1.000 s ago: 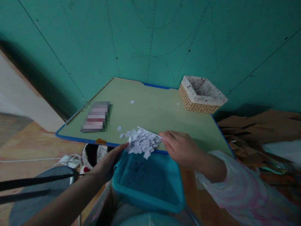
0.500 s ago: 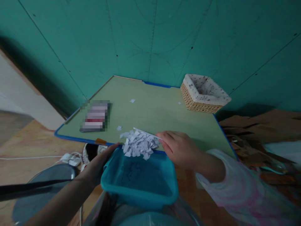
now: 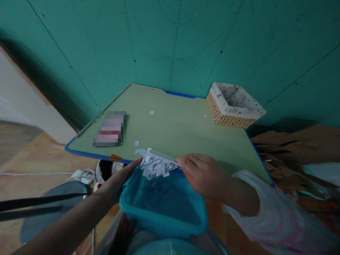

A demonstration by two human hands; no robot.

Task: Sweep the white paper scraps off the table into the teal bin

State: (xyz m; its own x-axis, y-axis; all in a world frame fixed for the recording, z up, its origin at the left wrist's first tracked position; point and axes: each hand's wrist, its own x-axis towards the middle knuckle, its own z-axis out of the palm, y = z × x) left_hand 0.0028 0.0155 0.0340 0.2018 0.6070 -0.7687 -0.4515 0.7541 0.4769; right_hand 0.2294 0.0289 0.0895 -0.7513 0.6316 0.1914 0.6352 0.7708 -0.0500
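Teal bin nearest, held just below table's near edge. Left hand grips bin's left rim, fingers wrapped on it. Right hand pinches flat white strip, set against pile of paper scraps at table edge; scraps overhang bin. Few loose scraps farther out on tabletop. Pixelated card at left side. Wicker basket at far right corner, by teal wall.
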